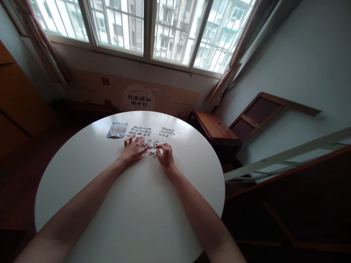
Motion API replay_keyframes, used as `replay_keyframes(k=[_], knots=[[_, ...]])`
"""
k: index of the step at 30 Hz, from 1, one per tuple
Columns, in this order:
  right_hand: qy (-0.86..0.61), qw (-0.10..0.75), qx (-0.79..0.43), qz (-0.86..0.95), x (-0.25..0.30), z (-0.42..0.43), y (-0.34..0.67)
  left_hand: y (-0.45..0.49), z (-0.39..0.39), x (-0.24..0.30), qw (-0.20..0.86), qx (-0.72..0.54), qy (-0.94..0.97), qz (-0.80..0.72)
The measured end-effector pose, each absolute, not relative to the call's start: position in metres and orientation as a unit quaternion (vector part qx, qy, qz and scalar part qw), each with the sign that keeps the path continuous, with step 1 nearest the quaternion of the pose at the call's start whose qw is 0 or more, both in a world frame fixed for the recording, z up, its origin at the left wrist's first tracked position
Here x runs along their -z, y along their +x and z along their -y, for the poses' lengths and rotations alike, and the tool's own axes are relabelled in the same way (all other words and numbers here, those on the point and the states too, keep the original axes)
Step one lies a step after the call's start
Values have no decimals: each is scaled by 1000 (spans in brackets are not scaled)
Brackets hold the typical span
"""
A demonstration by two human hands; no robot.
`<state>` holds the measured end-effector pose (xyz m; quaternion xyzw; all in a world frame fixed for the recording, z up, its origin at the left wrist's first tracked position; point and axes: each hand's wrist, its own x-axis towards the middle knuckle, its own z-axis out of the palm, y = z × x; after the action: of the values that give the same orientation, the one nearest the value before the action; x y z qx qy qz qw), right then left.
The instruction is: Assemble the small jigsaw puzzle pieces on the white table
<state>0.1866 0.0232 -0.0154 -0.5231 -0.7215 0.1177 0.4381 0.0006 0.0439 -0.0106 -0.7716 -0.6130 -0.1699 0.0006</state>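
Small jigsaw pieces lie on the round white table point(115, 219) in several groups. My left hand point(134, 148) rests palm down with its fingers spread, its fingertips among the pieces and its thumb reaching toward the middle pile. To the right of that pile, my right hand point(166, 155) has thumb and index finger drawn together in a pinch at a small jigsaw piece point(154, 147). Beyond my left hand are rows of jigsaw pieces point(141, 128). Another cluster of jigsaw pieces point(167, 131) sits farther right. The print on single pieces is too small to tell.
A colourful printed picture sheet or packet point(117, 130) lies at the far left of the pieces. Past the table's rounded edge stand a wooden bench point(215, 124) at right and an orange cabinet point(19, 95) at left. Barred windows point(175, 33) are behind.
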Motion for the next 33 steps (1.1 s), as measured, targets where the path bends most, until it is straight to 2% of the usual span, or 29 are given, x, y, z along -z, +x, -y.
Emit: replay_keyframes(k=[10,17,27,33], knots=[[-543,429,-141,708,16,-25,186,1,-41,11,15,222,-765,605],[-578,435,-104,683,17,-24,184,-1,-38,5,11,271,-773,573],[-564,478,-136,659,11,-23,189,-3,-32,4,-16,230,-788,571],[-578,465,-160,651,13,-24,187,-3,-31,4,-13,222,-816,533]])
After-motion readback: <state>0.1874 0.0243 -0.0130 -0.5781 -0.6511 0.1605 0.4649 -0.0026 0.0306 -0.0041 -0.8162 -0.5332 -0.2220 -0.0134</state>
